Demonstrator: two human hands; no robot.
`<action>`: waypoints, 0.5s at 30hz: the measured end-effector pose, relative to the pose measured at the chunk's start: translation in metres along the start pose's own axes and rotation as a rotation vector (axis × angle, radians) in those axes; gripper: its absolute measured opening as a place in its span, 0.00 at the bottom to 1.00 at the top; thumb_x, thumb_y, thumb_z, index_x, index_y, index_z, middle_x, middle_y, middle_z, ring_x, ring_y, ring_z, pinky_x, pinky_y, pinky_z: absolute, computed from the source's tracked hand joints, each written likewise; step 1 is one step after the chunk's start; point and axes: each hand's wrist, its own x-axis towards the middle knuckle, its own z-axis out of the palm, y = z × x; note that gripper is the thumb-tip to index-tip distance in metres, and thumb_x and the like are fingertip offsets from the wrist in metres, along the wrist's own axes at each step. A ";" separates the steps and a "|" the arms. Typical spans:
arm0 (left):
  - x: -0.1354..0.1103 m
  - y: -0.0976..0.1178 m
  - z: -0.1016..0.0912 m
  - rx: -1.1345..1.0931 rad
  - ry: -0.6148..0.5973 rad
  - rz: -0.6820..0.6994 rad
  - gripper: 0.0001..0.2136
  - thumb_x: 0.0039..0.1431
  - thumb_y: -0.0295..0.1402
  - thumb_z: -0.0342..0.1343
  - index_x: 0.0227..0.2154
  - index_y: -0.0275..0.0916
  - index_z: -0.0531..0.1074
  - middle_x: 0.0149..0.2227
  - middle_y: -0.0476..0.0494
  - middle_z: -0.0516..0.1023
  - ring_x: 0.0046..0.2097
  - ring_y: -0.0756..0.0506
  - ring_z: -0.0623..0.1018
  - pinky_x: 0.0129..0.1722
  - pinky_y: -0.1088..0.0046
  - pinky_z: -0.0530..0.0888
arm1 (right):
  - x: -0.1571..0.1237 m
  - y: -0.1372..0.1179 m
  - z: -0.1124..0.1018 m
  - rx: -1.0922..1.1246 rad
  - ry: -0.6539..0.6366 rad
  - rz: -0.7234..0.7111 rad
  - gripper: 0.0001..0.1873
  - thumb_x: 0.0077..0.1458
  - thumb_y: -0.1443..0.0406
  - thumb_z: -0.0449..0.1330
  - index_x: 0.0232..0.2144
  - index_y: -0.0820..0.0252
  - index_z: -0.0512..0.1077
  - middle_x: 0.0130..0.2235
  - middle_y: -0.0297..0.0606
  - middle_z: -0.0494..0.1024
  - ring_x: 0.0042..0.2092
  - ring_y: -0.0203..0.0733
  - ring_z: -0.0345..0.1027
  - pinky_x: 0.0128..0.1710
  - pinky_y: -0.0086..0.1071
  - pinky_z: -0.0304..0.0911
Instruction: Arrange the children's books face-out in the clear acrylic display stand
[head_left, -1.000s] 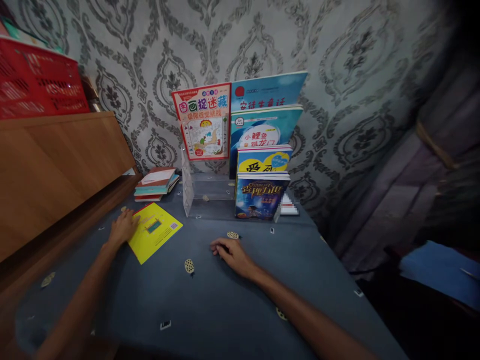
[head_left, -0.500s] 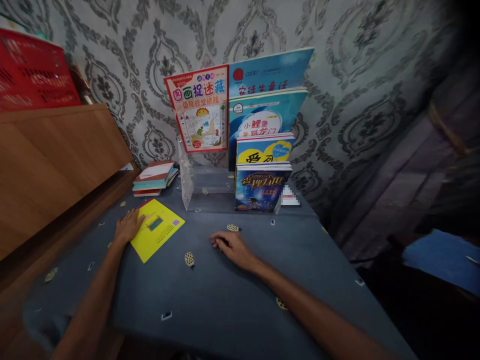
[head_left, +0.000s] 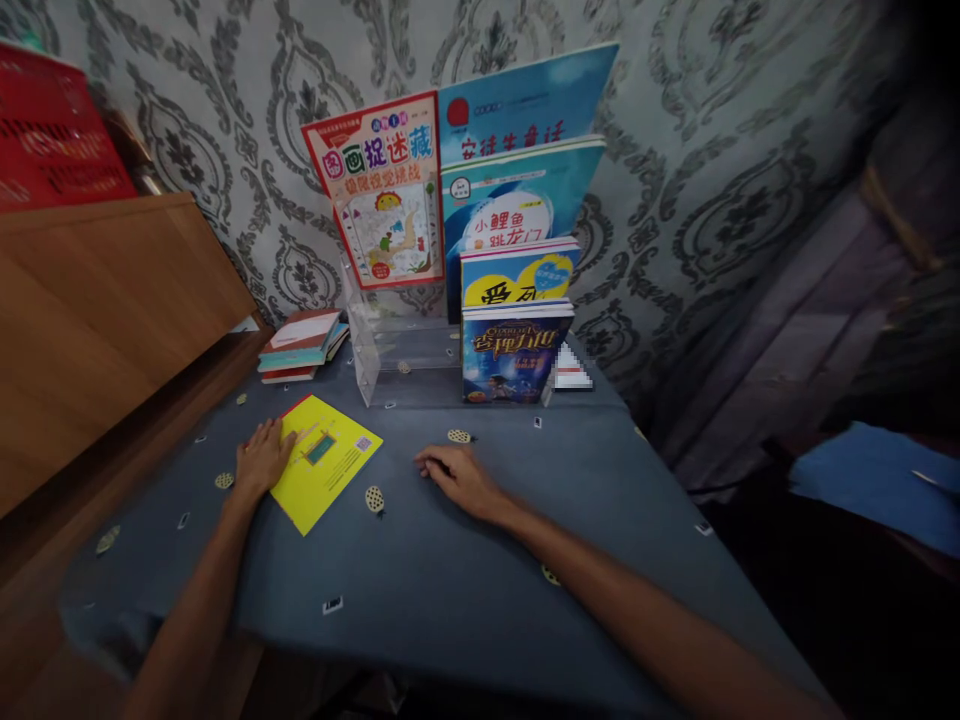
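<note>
Left hand (head_left: pixel 260 460): fingers unclenched, resting on the left edge of the yellow book (head_left: pixel 337 470) (the margin beneath is hidden), which extends rightward across the table (head_left: pixel 435 590). Right hand (head_left: pixel 461 482): fingers loosely curled, apart from the book; palm hidden, so closure cannot be told. Beyond, standing books (head_left: pixel 517 350) partly overlap; the red basket (head_left: pixel 56 135) is cut off.

Open tablecloth (head_left: pixel 420 570) between yellow book (head_left: pixel 330 475) and right hand (head_left: pixel 463 480), bookstand (head_left: pixel 364 355) blocking behind
</note>
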 end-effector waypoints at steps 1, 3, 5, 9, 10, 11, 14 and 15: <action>-0.003 0.003 -0.001 0.001 0.007 0.000 0.31 0.70 0.45 0.34 0.67 0.32 0.60 0.69 0.29 0.59 0.70 0.32 0.60 0.64 0.44 0.63 | -0.001 0.000 0.000 -0.024 0.005 -0.018 0.15 0.62 0.73 0.52 0.44 0.62 0.77 0.37 0.41 0.83 0.38 0.40 0.78 0.42 0.35 0.71; -0.010 0.009 -0.002 0.008 0.016 -0.005 0.30 0.70 0.44 0.34 0.66 0.32 0.61 0.69 0.28 0.60 0.69 0.31 0.63 0.62 0.42 0.63 | -0.002 0.000 0.001 -0.081 0.016 -0.058 0.16 0.62 0.73 0.52 0.45 0.61 0.77 0.39 0.42 0.83 0.39 0.41 0.78 0.44 0.36 0.71; -0.018 0.017 -0.006 0.018 0.016 -0.008 0.29 0.70 0.44 0.35 0.65 0.32 0.62 0.68 0.27 0.62 0.67 0.30 0.65 0.61 0.42 0.64 | -0.004 0.000 0.002 -0.139 0.022 -0.096 0.16 0.62 0.73 0.52 0.45 0.60 0.77 0.41 0.43 0.83 0.42 0.42 0.77 0.46 0.37 0.71; -0.037 0.036 -0.018 0.039 0.006 -0.004 0.29 0.70 0.44 0.36 0.64 0.31 0.63 0.67 0.26 0.63 0.65 0.29 0.67 0.58 0.40 0.67 | -0.006 -0.003 0.001 -0.207 0.056 -0.137 0.17 0.63 0.73 0.52 0.47 0.59 0.77 0.44 0.44 0.82 0.46 0.44 0.77 0.49 0.40 0.70; -0.042 0.041 -0.021 0.045 -0.001 0.003 0.29 0.70 0.45 0.36 0.63 0.31 0.64 0.67 0.25 0.63 0.64 0.28 0.67 0.57 0.40 0.68 | -0.007 -0.003 0.001 -0.211 0.063 -0.145 0.17 0.63 0.73 0.52 0.47 0.59 0.77 0.44 0.44 0.82 0.46 0.45 0.77 0.49 0.40 0.71; -0.046 0.046 -0.025 0.053 -0.008 0.011 0.29 0.70 0.45 0.36 0.62 0.30 0.64 0.66 0.25 0.64 0.64 0.28 0.68 0.55 0.40 0.69 | -0.007 -0.004 0.000 -0.212 0.067 -0.155 0.18 0.62 0.73 0.52 0.47 0.59 0.77 0.45 0.45 0.82 0.46 0.45 0.77 0.49 0.40 0.71; -0.059 0.061 -0.036 0.095 -0.019 0.048 0.29 0.69 0.47 0.35 0.58 0.31 0.69 0.61 0.24 0.70 0.59 0.27 0.71 0.50 0.41 0.72 | -0.007 -0.004 0.001 -0.206 0.073 -0.187 0.18 0.62 0.74 0.52 0.49 0.58 0.77 0.47 0.45 0.82 0.48 0.45 0.77 0.50 0.41 0.71; -0.063 0.067 -0.039 0.113 -0.021 0.058 0.29 0.69 0.48 0.36 0.55 0.31 0.70 0.59 0.24 0.72 0.57 0.28 0.73 0.49 0.43 0.73 | -0.008 -0.004 0.001 -0.203 0.077 -0.200 0.18 0.62 0.74 0.52 0.49 0.58 0.76 0.48 0.46 0.82 0.49 0.46 0.77 0.51 0.41 0.71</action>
